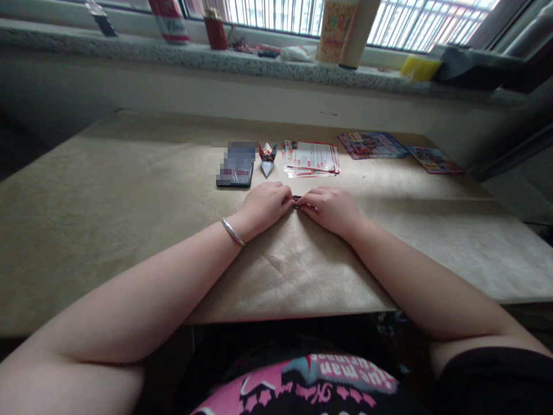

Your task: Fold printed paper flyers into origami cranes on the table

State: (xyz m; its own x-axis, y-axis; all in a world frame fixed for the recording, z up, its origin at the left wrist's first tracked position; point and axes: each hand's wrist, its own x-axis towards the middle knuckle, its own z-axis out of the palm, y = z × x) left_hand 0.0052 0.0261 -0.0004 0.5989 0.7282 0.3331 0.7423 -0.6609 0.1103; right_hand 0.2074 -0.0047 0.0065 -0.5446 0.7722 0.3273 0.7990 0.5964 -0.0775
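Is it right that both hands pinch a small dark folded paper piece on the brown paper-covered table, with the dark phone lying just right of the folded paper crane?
Not quite. The head view shows the dark phone just left of the folded paper crane, not right. The rest stands: left hand and right hand pinch the small dark folded paper piece on the brown paper-covered table.

Barred window (daylight) above speckled stone sill; paper-covered table.
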